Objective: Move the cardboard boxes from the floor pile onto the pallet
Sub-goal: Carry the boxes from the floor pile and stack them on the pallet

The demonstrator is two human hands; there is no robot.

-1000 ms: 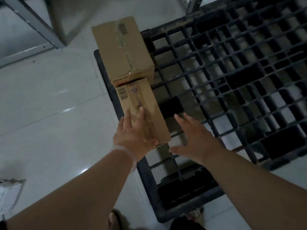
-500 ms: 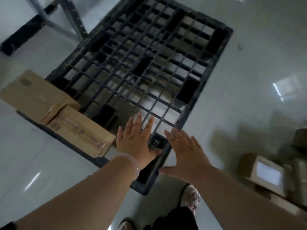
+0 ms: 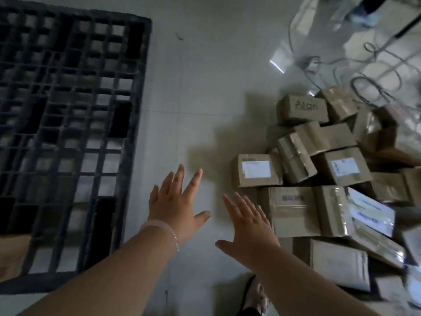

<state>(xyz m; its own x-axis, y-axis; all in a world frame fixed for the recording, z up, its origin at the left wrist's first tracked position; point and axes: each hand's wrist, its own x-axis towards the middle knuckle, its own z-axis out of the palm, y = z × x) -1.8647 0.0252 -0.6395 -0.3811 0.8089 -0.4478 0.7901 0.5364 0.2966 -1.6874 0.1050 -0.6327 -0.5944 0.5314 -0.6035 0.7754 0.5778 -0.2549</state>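
Note:
A pile of several brown cardboard boxes [image 3: 319, 169] lies on the pale floor at the right, some with white labels. The nearest labelled box [image 3: 256, 171] sits at the pile's left edge. A black plastic grid pallet [image 3: 68, 124] fills the left of the view; a corner of a cardboard box [image 3: 11, 256] shows at its lower left edge. My left hand [image 3: 176, 206] and my right hand [image 3: 247, 224] are stretched forward over bare floor between pallet and pile, fingers straight and spread, holding nothing. The right hand is just left of the pile.
Grey cables [image 3: 376, 85] and clear plastic wrap [image 3: 319, 30] lie on the floor behind the pile. My shoe [image 3: 256, 297] shows at the bottom edge. A strip of bare tiled floor [image 3: 193, 99] runs between pallet and boxes.
My view has swung right, from the pallet with its two placed boxes to the floor pile. Both hands left the small box and now reach, empty, toward the pile.

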